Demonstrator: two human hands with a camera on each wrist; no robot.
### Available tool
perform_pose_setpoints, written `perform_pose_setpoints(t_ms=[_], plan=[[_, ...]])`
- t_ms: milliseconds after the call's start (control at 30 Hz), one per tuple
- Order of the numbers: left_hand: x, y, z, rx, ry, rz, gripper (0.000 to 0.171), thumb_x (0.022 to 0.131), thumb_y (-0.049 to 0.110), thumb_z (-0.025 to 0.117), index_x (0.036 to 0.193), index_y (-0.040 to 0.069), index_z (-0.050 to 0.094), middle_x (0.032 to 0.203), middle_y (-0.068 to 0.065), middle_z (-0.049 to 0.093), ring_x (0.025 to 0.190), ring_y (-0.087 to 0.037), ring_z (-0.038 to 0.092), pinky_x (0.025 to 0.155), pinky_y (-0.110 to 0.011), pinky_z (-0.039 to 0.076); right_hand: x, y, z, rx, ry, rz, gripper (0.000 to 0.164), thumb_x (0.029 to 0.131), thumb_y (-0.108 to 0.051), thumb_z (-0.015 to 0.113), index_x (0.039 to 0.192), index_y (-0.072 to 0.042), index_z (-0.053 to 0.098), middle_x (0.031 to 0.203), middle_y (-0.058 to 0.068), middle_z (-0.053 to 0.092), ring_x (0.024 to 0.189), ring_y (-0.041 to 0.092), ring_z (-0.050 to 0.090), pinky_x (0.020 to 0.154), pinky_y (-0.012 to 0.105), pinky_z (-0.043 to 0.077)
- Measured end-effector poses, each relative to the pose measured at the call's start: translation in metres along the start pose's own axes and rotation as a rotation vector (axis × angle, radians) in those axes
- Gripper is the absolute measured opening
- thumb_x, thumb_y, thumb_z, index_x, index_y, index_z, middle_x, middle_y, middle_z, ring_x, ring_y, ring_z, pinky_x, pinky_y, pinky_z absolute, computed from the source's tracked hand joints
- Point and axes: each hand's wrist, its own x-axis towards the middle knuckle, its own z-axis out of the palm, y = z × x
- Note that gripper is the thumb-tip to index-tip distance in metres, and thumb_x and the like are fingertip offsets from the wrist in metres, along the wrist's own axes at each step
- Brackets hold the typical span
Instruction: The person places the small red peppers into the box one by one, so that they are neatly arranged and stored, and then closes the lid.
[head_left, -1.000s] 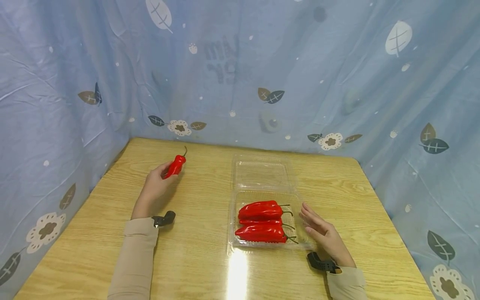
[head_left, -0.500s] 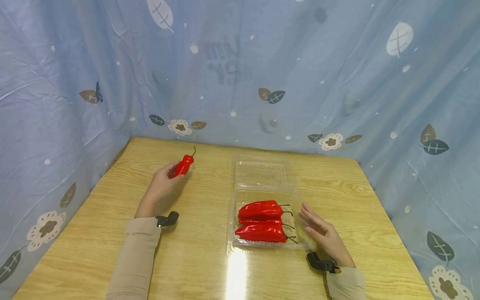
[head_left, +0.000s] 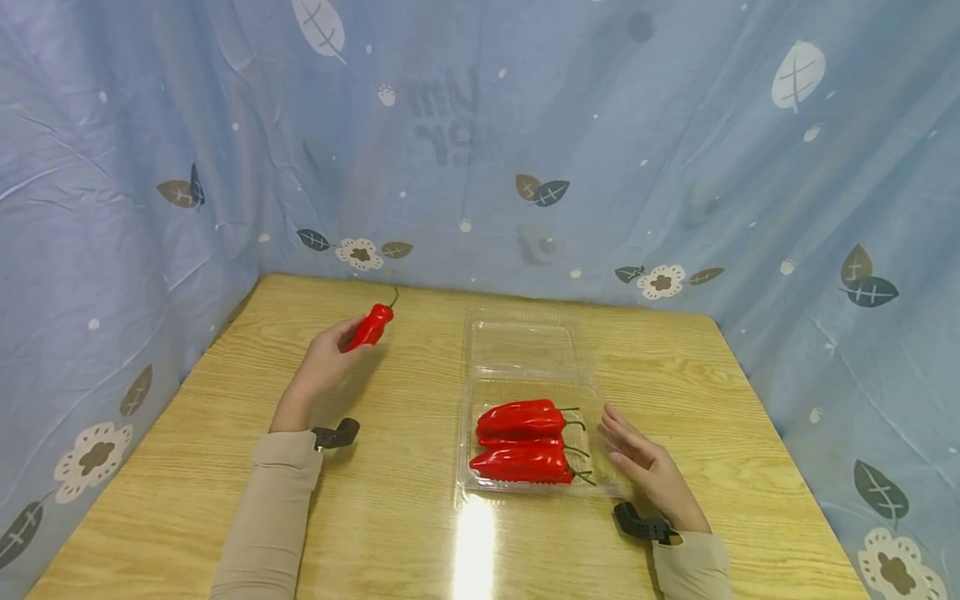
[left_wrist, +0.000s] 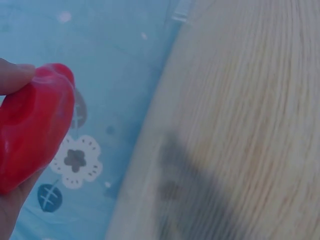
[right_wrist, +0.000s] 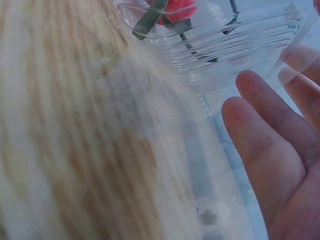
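Note:
My left hand grips a red pepper over the table's left side, its thin green stem pointing up and to the right. In the left wrist view the same pepper is pinched between thumb and fingers. A clear plastic clamshell box lies unfolded in the middle, its lid flat toward the back. Several red peppers lie side by side in the base, stems to the right. Beside the box's right wall is my right hand, fingers relaxed; the right wrist view shows its fingertips right at the clear wall.
The wooden table runs back to a blue patterned curtain that hangs behind and along both sides. A dark camera mount sits on each wrist, the left mount and the right mount.
My left hand has moved to the right and slightly away from me, carrying the red pepper. My right hand, the box and the peppers in it have stayed in place.

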Motion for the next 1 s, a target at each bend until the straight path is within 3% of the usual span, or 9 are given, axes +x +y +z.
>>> perform_pose_setpoints(t_ms=[600,1000], plan=[[-0.001,0.019,0.002,-0.026,-0.027,0.047,0.061,0.092,0.019,0.062,0.145,0.003,0.036,0.142,-0.022,0.045,0.124,-0.038,0.05,0.1,-0.05,0.044,-0.001,0.001,0.0,-0.016,-0.002,-0.017,0.05,0.095,0.01,0.043,0.141,0.017,0.025,0.155,0.027,0.009,0.136,0.007,0.038,0.103,0.02,0.039],[-0.002,0.038,0.003,-0.043,-0.036,0.143,0.059,0.091,0.016,0.064,0.142,-0.002,0.039,0.138,-0.024,0.048,0.121,-0.039,0.052,0.098,-0.051,0.045,0.0,0.0,0.0,-0.012,0.003,0.0,0.053,0.095,0.009,0.044,0.143,0.014,0.023,0.153,0.03,0.006,0.136,0.009,0.037,0.104,0.02,0.039]])
